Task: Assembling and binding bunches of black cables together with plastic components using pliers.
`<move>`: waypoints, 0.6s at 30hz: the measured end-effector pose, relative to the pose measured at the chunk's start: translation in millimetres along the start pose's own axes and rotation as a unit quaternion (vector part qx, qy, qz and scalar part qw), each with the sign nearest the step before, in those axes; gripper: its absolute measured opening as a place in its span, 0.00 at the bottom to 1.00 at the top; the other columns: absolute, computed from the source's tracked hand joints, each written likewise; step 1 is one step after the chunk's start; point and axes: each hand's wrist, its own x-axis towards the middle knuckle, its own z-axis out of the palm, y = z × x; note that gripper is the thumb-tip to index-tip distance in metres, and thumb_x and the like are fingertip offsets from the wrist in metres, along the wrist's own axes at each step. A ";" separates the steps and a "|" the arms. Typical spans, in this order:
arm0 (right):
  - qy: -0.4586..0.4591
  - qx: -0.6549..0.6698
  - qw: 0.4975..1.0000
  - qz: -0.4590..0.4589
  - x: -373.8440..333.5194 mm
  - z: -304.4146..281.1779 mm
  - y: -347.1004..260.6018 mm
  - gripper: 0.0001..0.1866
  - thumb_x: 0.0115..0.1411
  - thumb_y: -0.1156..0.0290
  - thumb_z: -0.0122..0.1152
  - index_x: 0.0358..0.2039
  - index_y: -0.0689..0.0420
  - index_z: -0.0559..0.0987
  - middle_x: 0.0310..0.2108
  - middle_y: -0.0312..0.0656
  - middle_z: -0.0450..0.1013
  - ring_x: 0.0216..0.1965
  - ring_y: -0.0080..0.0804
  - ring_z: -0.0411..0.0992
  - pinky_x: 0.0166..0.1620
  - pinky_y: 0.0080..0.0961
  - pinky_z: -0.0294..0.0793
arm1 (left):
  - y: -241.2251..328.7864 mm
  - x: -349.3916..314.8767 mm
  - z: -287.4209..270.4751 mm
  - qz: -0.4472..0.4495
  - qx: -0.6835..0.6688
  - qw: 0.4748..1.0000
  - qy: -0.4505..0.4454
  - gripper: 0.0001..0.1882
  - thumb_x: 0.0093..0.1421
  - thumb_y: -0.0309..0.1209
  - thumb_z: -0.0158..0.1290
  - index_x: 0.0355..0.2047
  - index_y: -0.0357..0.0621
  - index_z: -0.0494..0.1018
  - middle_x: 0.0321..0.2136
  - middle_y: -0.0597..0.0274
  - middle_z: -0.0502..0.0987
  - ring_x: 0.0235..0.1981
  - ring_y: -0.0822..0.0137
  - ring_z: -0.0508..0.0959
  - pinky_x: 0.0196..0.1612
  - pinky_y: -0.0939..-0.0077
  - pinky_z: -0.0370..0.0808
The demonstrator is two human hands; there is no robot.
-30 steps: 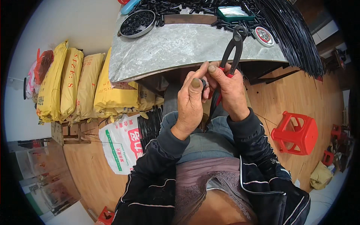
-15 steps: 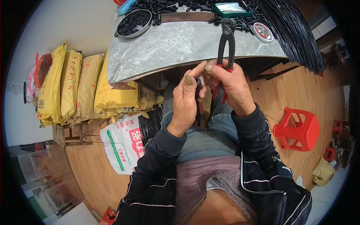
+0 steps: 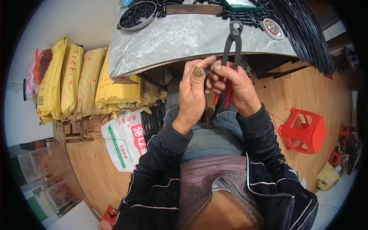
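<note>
My right hand (image 3: pixel 240 87) is closed around end-cutting pincers (image 3: pixel 237 40) with a black head and red handles, the head pointing up toward the table. The thumb and forefinger of that hand pinch together beside my left fingertips; whatever is between them is too small to make out. My left hand (image 3: pixel 192 92) is closed, thumb up, on a black rod-like part (image 3: pixel 207 72), mostly hidden by the fingers. Both hands meet over my lap, just in front of the table edge.
The grey marbled table (image 3: pixel 168 42) bears a round tin of black rings (image 3: pixel 137 15), a small tin of metal bits (image 3: pixel 273 29), loose black parts and a bundle of black rods (image 3: pixel 303 34). Yellow sacks (image 3: pixel 71 84) stand left, a red stool (image 3: pixel 303 131) right.
My hands have come closer together, the left turning so the black part is more covered. The pincers have shifted slightly right and lower. The view has tilted a little.
</note>
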 end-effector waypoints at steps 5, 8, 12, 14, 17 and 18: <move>-0.010 -0.014 1.000 -0.016 -1.0 -1.5 2.2 0.11 0.61 0.65 0.55 0.26 0.56 0.71 0.17 0.32 0.62 0.19 0.20 0.61 0.29 0.21 0.67 | 1.4 0.1 2.6 -0.002 -0.005 1.000 0.004 0.27 0.70 0.49 0.37 0.51 0.38 0.72 0.39 0.68 0.63 0.30 0.82 0.65 0.31 0.89 0.65; -0.005 -0.046 0.999 -0.021 -1.9 0.3 1.0 0.11 0.61 0.64 0.55 0.26 0.57 0.71 0.17 0.31 0.63 0.19 0.19 0.60 0.29 0.21 0.67 | 1.0 0.3 2.9 -0.001 -0.007 1.000 0.006 0.28 0.69 0.49 0.37 0.51 0.39 0.72 0.39 0.68 0.63 0.30 0.82 0.65 0.32 0.89 0.65; 0.009 -0.042 0.999 -0.018 -1.9 2.3 0.6 0.10 0.61 0.64 0.56 0.27 0.56 0.71 0.19 0.31 0.64 0.19 0.18 0.60 0.29 0.20 0.67 | 0.6 -0.4 3.2 -0.004 -0.010 1.000 0.008 0.28 0.69 0.50 0.37 0.51 0.39 0.72 0.39 0.68 0.63 0.30 0.82 0.66 0.31 0.89 0.65; 0.011 -0.034 0.999 -0.019 -1.7 2.3 0.9 0.10 0.61 0.64 0.56 0.27 0.56 0.71 0.19 0.31 0.64 0.19 0.18 0.60 0.29 0.19 0.67 | -0.4 -0.1 3.1 -0.013 -0.016 1.000 0.010 0.28 0.69 0.50 0.37 0.51 0.39 0.72 0.39 0.68 0.63 0.30 0.82 0.66 0.32 0.89 0.65; 0.011 -0.041 0.999 -0.024 -2.1 2.1 0.9 0.10 0.61 0.65 0.56 0.27 0.56 0.71 0.19 0.31 0.64 0.19 0.18 0.61 0.29 0.20 0.67 | -0.9 0.0 3.3 -0.005 -0.010 1.000 0.009 0.27 0.69 0.50 0.37 0.51 0.39 0.72 0.39 0.68 0.64 0.30 0.82 0.66 0.31 0.89 0.66; 0.006 -0.038 0.999 -0.024 -1.8 1.6 0.9 0.10 0.61 0.64 0.56 0.27 0.56 0.71 0.19 0.31 0.64 0.19 0.18 0.61 0.29 0.20 0.68 | -0.2 0.2 3.8 0.003 -0.008 1.000 0.009 0.27 0.69 0.50 0.37 0.50 0.39 0.72 0.39 0.68 0.64 0.30 0.82 0.66 0.31 0.89 0.66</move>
